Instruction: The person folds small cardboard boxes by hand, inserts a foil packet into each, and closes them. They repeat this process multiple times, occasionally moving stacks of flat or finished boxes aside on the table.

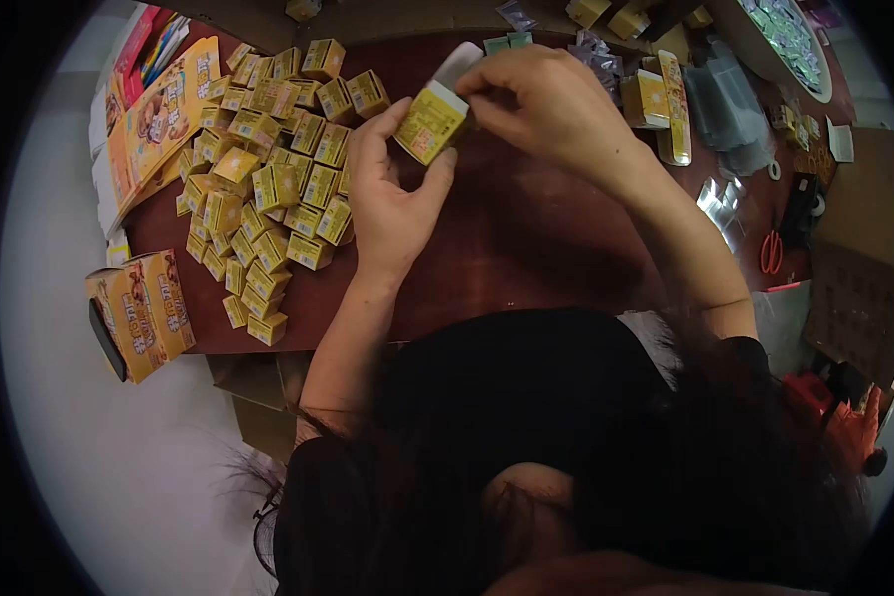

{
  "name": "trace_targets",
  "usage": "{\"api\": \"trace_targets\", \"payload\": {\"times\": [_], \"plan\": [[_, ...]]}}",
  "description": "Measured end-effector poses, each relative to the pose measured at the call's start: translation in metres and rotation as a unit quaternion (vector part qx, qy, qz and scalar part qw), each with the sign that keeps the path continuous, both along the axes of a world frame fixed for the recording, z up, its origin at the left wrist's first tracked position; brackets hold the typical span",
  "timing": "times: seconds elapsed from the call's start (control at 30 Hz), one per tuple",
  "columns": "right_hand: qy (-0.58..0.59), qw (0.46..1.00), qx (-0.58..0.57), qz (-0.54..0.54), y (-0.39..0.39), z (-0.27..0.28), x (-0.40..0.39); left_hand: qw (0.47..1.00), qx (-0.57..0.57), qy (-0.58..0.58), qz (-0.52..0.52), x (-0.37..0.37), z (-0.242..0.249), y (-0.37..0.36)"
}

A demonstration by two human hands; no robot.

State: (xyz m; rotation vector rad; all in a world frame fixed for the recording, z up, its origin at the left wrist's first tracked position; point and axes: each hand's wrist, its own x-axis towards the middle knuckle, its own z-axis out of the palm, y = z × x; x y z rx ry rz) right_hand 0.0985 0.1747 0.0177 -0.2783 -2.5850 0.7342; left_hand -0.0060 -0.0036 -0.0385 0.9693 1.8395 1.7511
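A small yellow box (430,126) with its white flap raised is held above the dark red table (487,233). My left hand (392,194) grips it from below and the left, thumb on its lower right side. At the box's open top is my right hand (536,99), its fingers pinched together by the flap; what they hold, if anything, is hidden. Left of my left hand lies a large pile of similar closed yellow boxes (273,186), several of them touching my left wrist's side of the table.
Orange printed packaging (164,124) and an orange carton (144,313) lie at the left. Clear plastic sleeves (730,104), an upright yellow box (649,99), red scissors (771,252) and a white tray of green packets (785,45) are on the right. Small packets (596,60) lie behind my right hand.
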Motion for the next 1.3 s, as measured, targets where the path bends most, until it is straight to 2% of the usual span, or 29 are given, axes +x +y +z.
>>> {"api": "trace_targets", "payload": {"times": [0.1, 0.13, 0.2, 0.27, 0.3, 0.33, 0.4, 0.47, 0.5, 0.57, 0.63, 0.7, 0.73, 0.8, 0.87, 0.9, 0.97, 1.03, 1.1, 1.23, 1.3], "plan": [[0.04, 0.997, -0.042, 0.049, -0.004, -0.001, -0.001, 0.998, 0.033, -0.045, -0.029, 0.008, 0.001, 0.006], [0.041, 0.997, -0.042, 0.053, -0.006, 0.001, 0.0, 0.999, 0.016, -0.004, -0.034, 0.005, 0.0, 0.004], [0.114, 0.98, -0.144, 0.074, -0.01, 0.01, 0.008, 0.999, -0.004, 0.038, -0.035, 0.003, 0.003, -0.002], [0.156, 0.979, -0.112, 0.065, -0.01, 0.007, 0.011, 0.993, 0.059, -0.086, -0.055, 0.005, 0.012, -0.003], [0.197, 0.976, -0.079, 0.051, -0.011, 0.005, 0.013, 0.993, 0.06, -0.086, -0.053, 0.008, 0.016, -0.002], [0.197, 0.976, -0.08, 0.051, -0.013, 0.002, 0.017, 0.992, 0.096, -0.066, -0.043, 0.011, 0.019, -0.001], [0.099, 0.962, -0.228, 0.117, -0.016, -0.002, 0.026, 0.989, 0.132, -0.047, -0.039, 0.013, 0.018, -0.001], [0.084, 0.959, -0.24, 0.124, -0.012, -0.002, 0.03, 0.987, 0.14, 0.069, -0.041, 0.013, 0.011, -0.001], [0.071, 0.955, -0.254, 0.134, -0.011, -0.003, 0.032, 0.987, 0.139, 0.068, -0.041, 0.01, 0.011, -0.003], [0.064, 0.943, -0.284, 0.159, -0.005, -0.01, 0.035, 0.973, 0.094, 0.172, -0.123, 0.003, 0.014, -0.005], [0.058, 0.93, -0.312, 0.185, -0.006, -0.011, 0.036, 0.969, 0.079, 0.182, -0.149, 0.001, 0.022, -0.009], [0.054, 0.899, -0.403, 0.16, -0.013, -0.009, 0.039, 0.964, 0.064, 0.191, -0.172, 0.001, 0.024, -0.011], [0.054, 0.899, -0.403, 0.161, -0.011, -0.011, 0.039, 0.966, 0.066, 0.18, -0.176, 0.0, 0.024, -0.011], [0.065, 0.942, -0.269, 0.19, -0.008, -0.015, 0.039, 0.967, 0.066, 0.168, -0.182, 0.001, 0.026, -0.012], [0.098, 0.941, -0.275, 0.172, -0.012, -0.016, 0.039, 0.976, 0.084, 0.045, -0.195, 0.006, 0.027, -0.012], [0.131, 0.938, -0.279, 0.155, -0.014, -0.017, 0.038, 0.976, 0.084, 0.045, -0.195, 0.009, 0.028, -0.011], [0.147, 0.933, -0.289, 0.154, -0.017, -0.018, 0.035, 0.979, 0.13, -0.064, -0.143, 0.013, 0.028, -0.009], [0.164, 0.928, -0.298, 0.152, -0.02, -0.02, 0.033, 0.98, 0.108, -0.064, -0.157, 0.009, 0.032, -0.009], [0.199, 0.883, -0.393, 0.163, -0.023, -0.021, 0.031, 0.979, 0.085, -0.065, -0.172, 0.007, 0.037, -0.009], [0.121, 0.913, -0.342, 0.187, -0.016, -0.004, 0.035, 0.98, 0.077, -0.079, -0.168, 0.011, 0.039, -0.008], [0.065, 0.926, -0.345, 0.135, -0.019, -0.001, 0.034, 0.98, 0.079, -0.09, -0.162, 0.011, 0.039, -0.008]]}}
